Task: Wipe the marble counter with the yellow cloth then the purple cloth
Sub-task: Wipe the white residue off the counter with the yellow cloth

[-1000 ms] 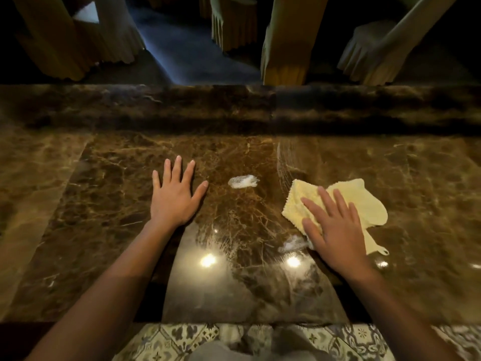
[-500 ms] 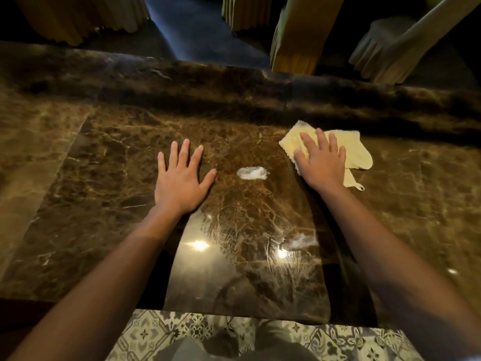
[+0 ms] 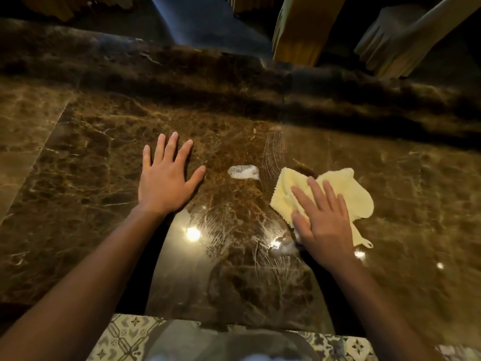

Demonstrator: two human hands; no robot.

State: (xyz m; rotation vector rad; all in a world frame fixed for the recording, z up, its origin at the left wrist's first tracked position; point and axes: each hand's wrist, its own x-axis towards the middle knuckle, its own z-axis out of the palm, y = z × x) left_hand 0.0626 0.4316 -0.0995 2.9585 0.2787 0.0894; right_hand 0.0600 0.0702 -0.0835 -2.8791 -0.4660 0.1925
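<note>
The yellow cloth [image 3: 346, 188] lies spread on the dark brown marble counter [image 3: 91, 165], right of centre. My right hand [image 3: 322, 217] presses flat on the cloth's near half, fingers pointing away from me. My left hand [image 3: 166, 181] rests flat on the bare marble to the left, fingers spread, holding nothing. A blob of white foam [image 3: 243, 171] sits between the two hands, and a second smear of foam [image 3: 283, 247] lies by my right thumb. Thin wet streaks arc across the marble beyond the cloth. No purple cloth is in view.
A raised marble ledge [image 3: 234, 74] runs along the counter's far side. Beyond it stand pale carved furniture legs [image 3: 302, 29] on a dark floor. Patterned floor tiles [image 3: 125, 334] show below the counter's near edge. Ceiling lights reflect off the polished stone.
My right hand has pulled the yellow cloth back toward me from the far ledge, leaving curved wet streaks. My left hand has stayed flat in place.
</note>
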